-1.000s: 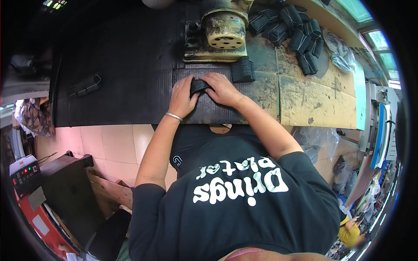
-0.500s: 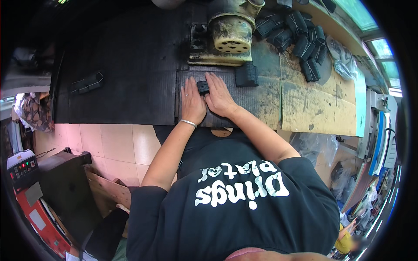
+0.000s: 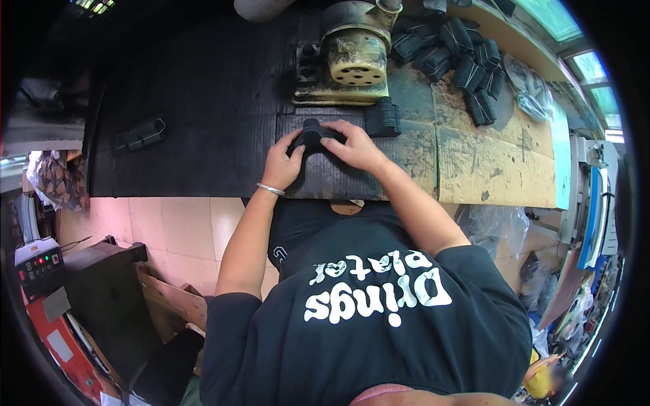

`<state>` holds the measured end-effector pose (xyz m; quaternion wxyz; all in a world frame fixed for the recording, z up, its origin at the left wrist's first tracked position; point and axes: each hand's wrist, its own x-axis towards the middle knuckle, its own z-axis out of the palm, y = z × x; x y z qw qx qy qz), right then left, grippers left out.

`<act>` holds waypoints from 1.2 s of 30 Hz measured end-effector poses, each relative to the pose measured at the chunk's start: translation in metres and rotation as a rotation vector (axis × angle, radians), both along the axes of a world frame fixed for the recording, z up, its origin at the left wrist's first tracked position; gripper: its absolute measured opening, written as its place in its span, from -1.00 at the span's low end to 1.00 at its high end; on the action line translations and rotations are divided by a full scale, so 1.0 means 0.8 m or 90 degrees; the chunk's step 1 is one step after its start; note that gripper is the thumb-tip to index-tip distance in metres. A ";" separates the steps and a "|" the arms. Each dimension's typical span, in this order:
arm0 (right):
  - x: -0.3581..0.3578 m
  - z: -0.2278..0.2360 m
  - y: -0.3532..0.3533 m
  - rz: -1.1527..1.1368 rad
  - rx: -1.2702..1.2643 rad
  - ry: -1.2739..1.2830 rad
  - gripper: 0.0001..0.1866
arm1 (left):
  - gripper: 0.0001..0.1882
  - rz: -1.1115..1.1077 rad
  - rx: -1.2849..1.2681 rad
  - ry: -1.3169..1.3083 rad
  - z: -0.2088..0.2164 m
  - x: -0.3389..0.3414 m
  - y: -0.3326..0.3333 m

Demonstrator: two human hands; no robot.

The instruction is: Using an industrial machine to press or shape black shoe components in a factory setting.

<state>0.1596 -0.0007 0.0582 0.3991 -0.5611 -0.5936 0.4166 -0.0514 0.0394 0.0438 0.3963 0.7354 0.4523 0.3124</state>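
Observation:
A short stack of thin black pieces (image 3: 311,127) rests on the blackened cardboard in front of me, between my hands. My left hand (image 3: 284,161) wraps its fingers and thumb round the stack's left side. From the right, my right hand (image 3: 353,145) grips the same stack, thumb near and fingers on the far side. Fingers cover part of the stack. Just right of my right hand's fingers stands another stack of black pieces (image 3: 384,119), untouched. What the pieces are made of I cannot tell.
A stained cream machine (image 3: 355,57) with a holed round head stands behind my hands. Several tied black bundles (image 3: 467,71) are heaped at the back right, beside a clear plastic bag (image 3: 531,95). One black bundle (image 3: 141,134) lies at the left. The table's front edge is close to me.
My hands were flat, fingers stretched along both sides of the stack. Now the fingers are bent round it, the wrists are farther apart, and more of the black pieces shows between them.

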 end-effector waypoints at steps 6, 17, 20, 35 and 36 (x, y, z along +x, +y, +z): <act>0.015 0.022 -0.007 0.007 -0.059 0.039 -0.55 | -0.54 -0.091 -0.272 -0.132 0.031 -0.011 0.000; -0.038 0.032 -0.014 -0.197 0.358 -0.316 -0.71 | -0.60 -0.047 -0.411 -0.304 0.043 -0.004 -0.007; -0.039 0.029 -0.013 -0.179 0.249 -0.276 -0.65 | -0.60 -0.030 -0.410 -0.291 0.040 -0.007 -0.002; 0.001 -0.060 -0.027 -0.056 0.152 -0.027 -0.81 | -0.52 0.049 -0.149 -0.367 0.111 -0.022 0.108; -0.001 -0.057 -0.031 -0.029 0.172 -0.080 -0.82 | -0.52 0.083 -0.115 -0.359 0.118 -0.019 0.121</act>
